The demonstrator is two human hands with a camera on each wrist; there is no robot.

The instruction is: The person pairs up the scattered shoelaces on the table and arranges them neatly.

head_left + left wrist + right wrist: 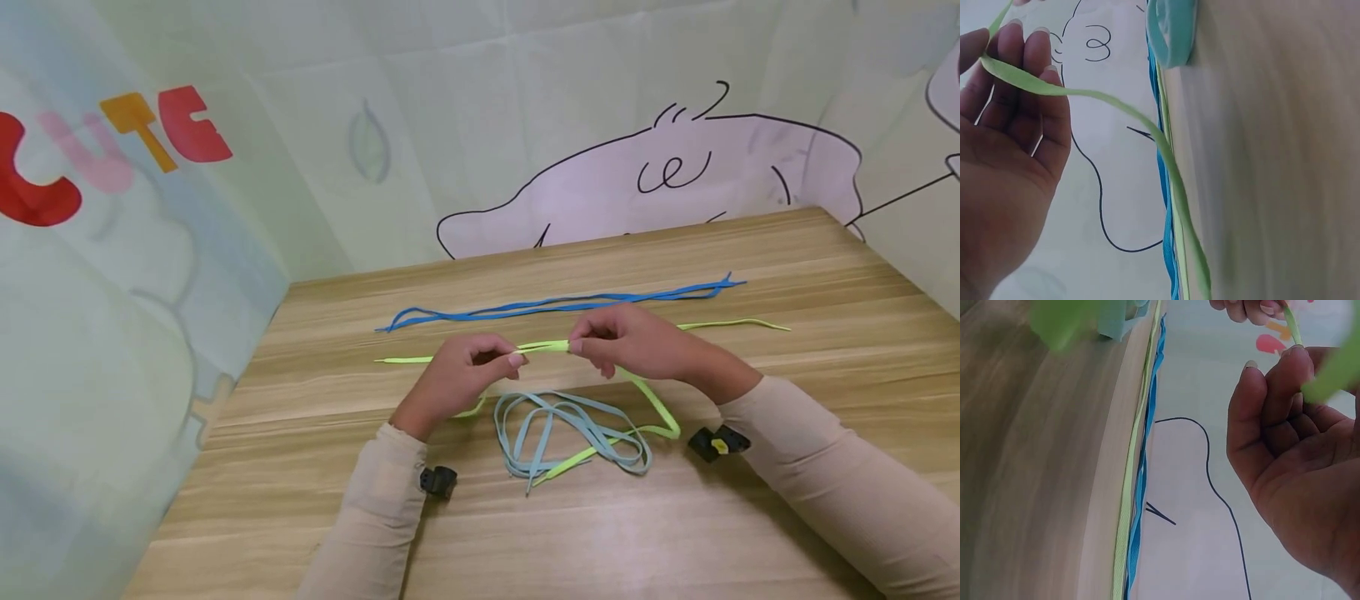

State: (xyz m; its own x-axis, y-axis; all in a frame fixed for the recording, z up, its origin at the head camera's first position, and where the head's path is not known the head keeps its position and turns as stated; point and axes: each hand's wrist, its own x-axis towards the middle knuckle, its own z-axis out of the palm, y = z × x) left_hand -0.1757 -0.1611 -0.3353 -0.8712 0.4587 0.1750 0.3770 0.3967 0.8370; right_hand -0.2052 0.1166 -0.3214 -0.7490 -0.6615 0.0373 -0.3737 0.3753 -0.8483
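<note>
Pinching green lace (545, 345) (taut, seemingly), L hand (459, 377), R hand (637, 340)

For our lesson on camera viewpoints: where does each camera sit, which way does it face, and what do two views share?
Head: above, looking down at the table, both hands and sleeves.
Left wrist: beside the left hand, facing along the table edge; palm and fingers show.
Right wrist: beside the right hand, likewise; palm shows.
All three show the green lace.

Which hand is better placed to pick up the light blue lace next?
Probably the left hand: the light blue lace lies just below it. However, both hands pinch the yellow-green lace; right hand is nearly as close.
</note>
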